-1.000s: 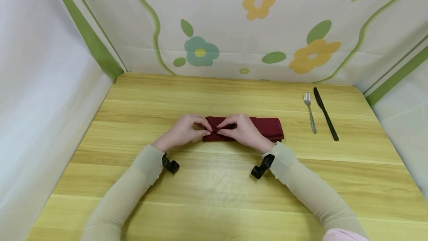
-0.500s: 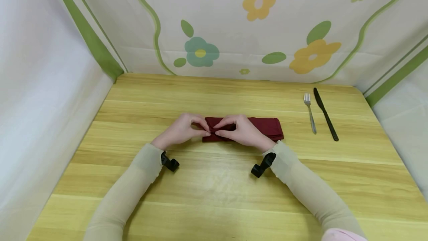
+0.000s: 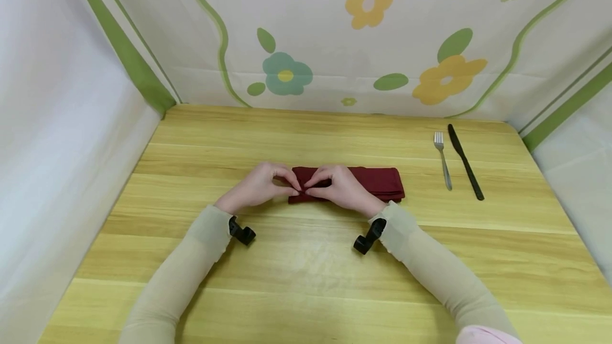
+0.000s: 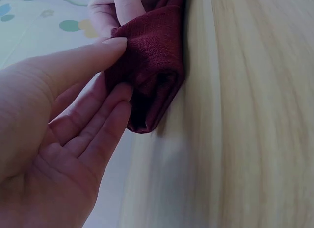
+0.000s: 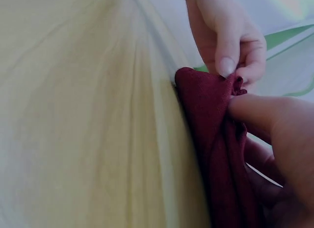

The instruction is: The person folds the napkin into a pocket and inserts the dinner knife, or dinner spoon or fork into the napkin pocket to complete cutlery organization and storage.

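The right hand (image 3: 338, 188) has edged closer to the left hand (image 3: 260, 186). I see both pinching the red cloth (image 3: 377, 180) near its left end; it lies folded on the table (image 3: 306, 264), running out right of the right hand. Farther right lie a fork (image 3: 443, 161), then a knife (image 3: 466, 162); beyond both hands, a flowered curtain (image 3: 330, 31).

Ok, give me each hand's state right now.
Left hand: closed, pinching the cloth near one end.
Right hand: closed, pinching the same cloth.
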`<state>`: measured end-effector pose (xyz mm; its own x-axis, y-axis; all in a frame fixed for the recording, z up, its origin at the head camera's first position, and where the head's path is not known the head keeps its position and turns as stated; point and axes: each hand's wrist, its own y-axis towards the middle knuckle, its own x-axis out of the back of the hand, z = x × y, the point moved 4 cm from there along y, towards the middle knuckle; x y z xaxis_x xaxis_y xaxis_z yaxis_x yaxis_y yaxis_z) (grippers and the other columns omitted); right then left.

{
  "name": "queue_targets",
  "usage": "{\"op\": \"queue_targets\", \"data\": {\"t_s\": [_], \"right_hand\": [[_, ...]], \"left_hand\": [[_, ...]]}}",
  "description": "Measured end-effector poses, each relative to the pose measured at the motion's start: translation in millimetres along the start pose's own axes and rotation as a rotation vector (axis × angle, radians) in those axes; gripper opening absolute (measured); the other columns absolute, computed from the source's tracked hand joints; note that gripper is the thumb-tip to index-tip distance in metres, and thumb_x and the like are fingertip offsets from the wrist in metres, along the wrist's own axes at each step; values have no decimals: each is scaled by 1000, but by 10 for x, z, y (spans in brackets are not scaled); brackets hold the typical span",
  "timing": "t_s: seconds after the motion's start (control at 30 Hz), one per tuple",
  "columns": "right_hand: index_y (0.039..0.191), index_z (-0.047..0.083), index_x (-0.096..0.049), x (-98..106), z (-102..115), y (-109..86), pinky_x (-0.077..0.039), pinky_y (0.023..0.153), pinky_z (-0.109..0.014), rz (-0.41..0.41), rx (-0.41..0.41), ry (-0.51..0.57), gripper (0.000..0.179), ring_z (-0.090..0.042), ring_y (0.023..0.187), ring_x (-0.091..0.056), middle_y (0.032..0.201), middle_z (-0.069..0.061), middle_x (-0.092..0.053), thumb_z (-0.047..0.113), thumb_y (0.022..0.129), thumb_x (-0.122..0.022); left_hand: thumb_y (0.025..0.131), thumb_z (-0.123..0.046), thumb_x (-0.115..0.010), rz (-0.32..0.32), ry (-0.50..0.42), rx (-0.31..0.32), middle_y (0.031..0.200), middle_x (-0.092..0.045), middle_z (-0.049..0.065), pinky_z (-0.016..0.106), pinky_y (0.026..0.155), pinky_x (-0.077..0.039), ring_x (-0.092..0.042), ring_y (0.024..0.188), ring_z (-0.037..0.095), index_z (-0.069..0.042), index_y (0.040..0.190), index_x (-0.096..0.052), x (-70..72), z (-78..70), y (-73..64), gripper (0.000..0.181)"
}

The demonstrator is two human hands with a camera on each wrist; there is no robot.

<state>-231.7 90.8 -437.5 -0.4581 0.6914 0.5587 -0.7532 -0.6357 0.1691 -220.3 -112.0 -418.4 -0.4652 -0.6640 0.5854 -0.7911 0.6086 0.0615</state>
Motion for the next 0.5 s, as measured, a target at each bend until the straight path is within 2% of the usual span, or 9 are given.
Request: {"op": "queue_targets", "data": {"t_s": [0.17, 0.3, 0.5], "right_hand": [[102, 23, -82, -2, 18, -1, -55, 82, -33, 18, -11, -24, 11, -8, 96, -65, 100, 12, -71, 19, 91, -81], [107, 26, -80, 38, 16, -9, -54, 88, -35, 57, -24, 13, 14, -9, 104, -65, 107, 12, -71, 23, 94, -77], [108, 29, -80, 75, 24, 9, -55, 85, -36, 80, -31, 65, 13, -9, 102, -66, 108, 12, -72, 26, 97, -74]], "left_hand": [[90, -14, -81, -3, -14, -19, 100, -71, -11, 37, 96, -50, -65, 102, 11, -23, 92, -81, 3, 1, -6, 9], [89, -13, -81, -22, -33, -15, 100, -71, -10, 36, 96, -50, -65, 102, 12, -23, 91, -80, 7, 22, -17, 10], [89, -13, -81, -39, -56, -23, 100, -71, -9, 37, 95, -50, -65, 101, 12, -22, 91, -81, 13, 34, -25, 9]]}}
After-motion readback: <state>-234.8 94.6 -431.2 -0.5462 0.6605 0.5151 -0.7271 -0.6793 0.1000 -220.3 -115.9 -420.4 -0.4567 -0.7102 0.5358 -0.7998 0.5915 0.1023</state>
